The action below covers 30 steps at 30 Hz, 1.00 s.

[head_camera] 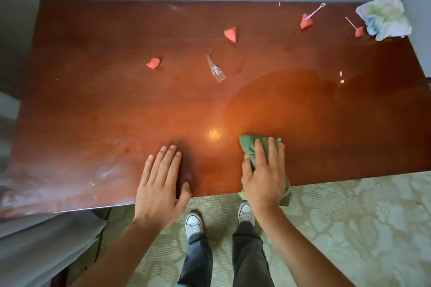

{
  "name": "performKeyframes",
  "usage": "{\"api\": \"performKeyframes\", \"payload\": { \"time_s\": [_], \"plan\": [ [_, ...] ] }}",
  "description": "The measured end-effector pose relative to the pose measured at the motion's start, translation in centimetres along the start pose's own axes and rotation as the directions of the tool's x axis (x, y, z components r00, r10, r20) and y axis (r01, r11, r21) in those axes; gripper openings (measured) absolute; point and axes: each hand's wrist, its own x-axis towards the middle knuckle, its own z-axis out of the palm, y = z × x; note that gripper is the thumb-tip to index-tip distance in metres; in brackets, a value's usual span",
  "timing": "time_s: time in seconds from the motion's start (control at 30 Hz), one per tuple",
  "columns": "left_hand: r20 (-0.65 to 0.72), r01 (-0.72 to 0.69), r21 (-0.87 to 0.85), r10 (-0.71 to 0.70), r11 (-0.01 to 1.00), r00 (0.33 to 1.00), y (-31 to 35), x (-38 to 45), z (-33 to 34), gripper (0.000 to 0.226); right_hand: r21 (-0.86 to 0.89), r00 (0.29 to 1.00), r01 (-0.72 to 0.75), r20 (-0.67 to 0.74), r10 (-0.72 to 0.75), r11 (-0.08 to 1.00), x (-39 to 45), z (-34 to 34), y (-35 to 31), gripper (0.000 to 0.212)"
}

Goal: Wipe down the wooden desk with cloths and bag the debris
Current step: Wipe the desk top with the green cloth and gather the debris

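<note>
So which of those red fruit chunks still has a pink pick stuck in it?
The chunk toward the far right, with the heart-topped pick. The two left ones are bare.

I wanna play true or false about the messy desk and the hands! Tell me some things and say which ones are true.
1. The right hand presses a green cloth onto the wooden desk. True.
2. The left hand holds a cloth too. False: it lies flat on the desk with straight fingers and holds nothing.
3. Red fruit pieces, such as one near the far edge, lie on the desk. True.
4. The crumpled pale cloth sits at the near left corner. False: it is at the far right corner.
5. A clear plastic scrap lies near the middle of the desk. True.
</note>
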Motion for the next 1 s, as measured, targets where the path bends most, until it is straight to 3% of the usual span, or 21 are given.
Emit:
{"api": "performKeyframes", "payload": {
  "time_s": [0.13,0.3,0.37,0.43,0.5,0.53,0.57,0.63,0.67,0.73,0.8,1.0],
  "plan": [
    [-0.029,0.009,-0.177,-0.015,0.984,0.999,0.3,0.4,-0.9,0.06,0.103,0.962,0.27,0.019,-0.273,0.957,-4.8,0.9,-7.0,0.048],
    [-0.015,-0.009,-0.272,0.005,0.962,1.0,-0.1,1.8,-2.3,0.055,0.324,0.829,0.507,0.072,-0.555,0.799,-5.4,0.9,-10.5,0.047],
    [-0.017,-0.054,-0.258,0.051,0.965,0.999,0.7,2.0,-2.6,0.054,0.271,0.856,0.43,0.182,-0.484,0.861,-4.0,0.3,-9.2,0.052],
    [-0.012,-0.137,-0.234,0.138,0.963,0.99,2.5,1.6,-2.3,0.054,0.339,0.872,0.267,0.314,-0.376,0.902,-2.7,-0.8,-7.8,0.058],
    [0.01,-0.123,-0.219,0.129,0.968,0.992,4.8,1.0,-1.5,0.053,0.545,0.797,0.07,0.473,-0.375,0.836,-0.9,-2.4,-5.9,0.059],
    [0.038,-0.067,-0.194,0.076,0.979,0.996,6.0,0.8,-1.1,0.055,0.604,0.791,-0.036,0.505,-0.347,0.796,0.1,-3.3,-4.5,0.062],
    [0.081,-0.001,-0.15,0.014,0.989,0.997,7.1,0.9,-0.8,0.059,0.618,0.832,-0.1,0.482,-0.276,0.779,1.3,-3.9,-2.8,0.061],
    [0.188,0.083,-0.031,-0.076,0.996,0.979,9.3,1.5,0.0,0.074,0.444,0.947,-0.044,0.304,-0.105,0.895,4.0,-3.6,0.4,0.05],
    [0.225,0.096,0.018,-0.097,0.995,0.97,10.2,1.9,0.5,0.082,0.276,0.962,0.033,0.252,-0.105,0.961,5.0,-3.0,1.5,0.048],
    [0.229,0.106,0.063,-0.118,0.992,0.966,10.9,2.7,1.3,0.091,0.059,0.932,0.187,0.304,-0.196,0.981,6.4,-1.1,2.4,0.057],
    [0.217,0.091,0.062,-0.102,0.994,0.971,10.2,3.8,1.7,0.086,-0.035,0.917,0.24,0.335,-0.215,0.97,6.7,0.3,2.7,0.063],
    [0.17,0.042,0.055,-0.051,0.998,0.984,7.7,6.3,2.0,0.078,-0.109,0.936,0.209,0.308,-0.167,0.972,6.7,0.5,2.8,0.068]
  ]
}}
